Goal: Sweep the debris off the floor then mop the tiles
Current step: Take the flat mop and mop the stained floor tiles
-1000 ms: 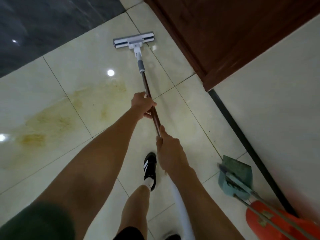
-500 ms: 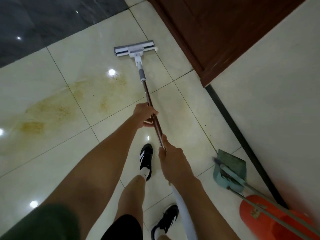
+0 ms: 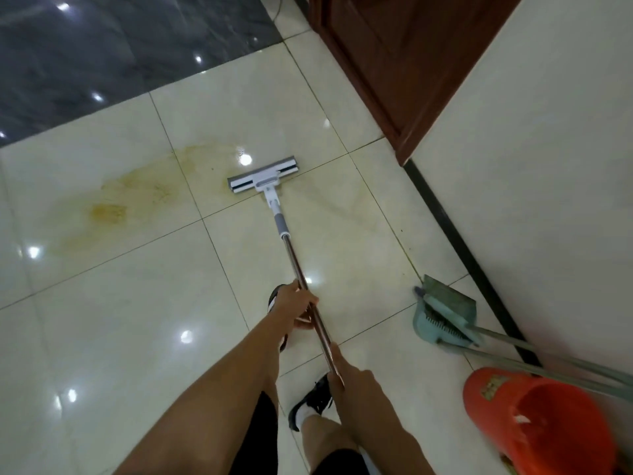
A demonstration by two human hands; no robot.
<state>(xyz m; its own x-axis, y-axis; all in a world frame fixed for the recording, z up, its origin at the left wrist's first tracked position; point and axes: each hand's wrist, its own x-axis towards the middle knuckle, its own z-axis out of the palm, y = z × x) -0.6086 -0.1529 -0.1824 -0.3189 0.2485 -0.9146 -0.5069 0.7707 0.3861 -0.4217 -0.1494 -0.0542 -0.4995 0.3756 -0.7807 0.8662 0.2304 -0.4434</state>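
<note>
Head view, one frame.

Mop [image 3: 291,248]: flat white and grey head [image 3: 262,179] lying on the cream floor tiles [image 3: 137,303], mid-scene, across a grout line; copper-coloured pole slanting from the head back toward the near side.

Left hand [image 3: 296,308]: fingers curled round the pole, the farther of the two grips.

Right hand [image 3: 354,383]: fingers wrapped round the pole nearer the camera, thumb lying along the shaft.

Yellow-brown stain [image 3: 130,197]: spread over the tiles left of the mop head, densest patch at its left end; its right edge reaches close to the head.

Faint streaks [image 3: 342,204]: on the tile just right of the mop head.

Dustpan [image 3: 445,313]: teal, on the floor at the right near the wall, with a brush head lying in it; two long handles run off to the near right.

Bucket [image 3: 534,423]: orange, near right corner, partly cut off by the frame edge; the handles pass over its far rim.

Door [image 3: 394,56]: dark wood, far right.

Wall [image 3: 548,166]: pale, right side, black skirting strip along its foot.

Dark floor [image 3: 102,46]: grey marbled area, far left.

Shoes [image 3: 311,402]: black, on the tiles below the hands.
</note>
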